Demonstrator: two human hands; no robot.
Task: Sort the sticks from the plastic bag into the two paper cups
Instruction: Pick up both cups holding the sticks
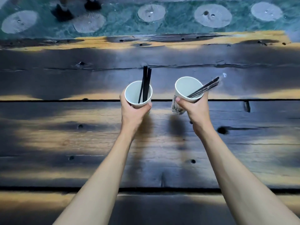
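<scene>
My left hand [135, 109] grips a white paper cup [132, 93] from below its rim. Several black sticks [146, 82] stand in this cup and lean toward the far side. My right hand [194, 106] is wrapped around a second white paper cup [185, 87] with a dark print on its side. A bundle of black sticks [204, 88] lies slanted in that cup, pointing up and right, and it appears to be wrapped in a clear plastic bag [222, 77] whose tip shows past the stick ends. Both cups sit over the middle of the dark wooden table [81, 135].
The table is made of wide dark planks with knots and gaps between boards. Beyond its far edge lies a green floor [123, 21] with pale round patches, and black furniture feet [62, 11] stand at the upper left.
</scene>
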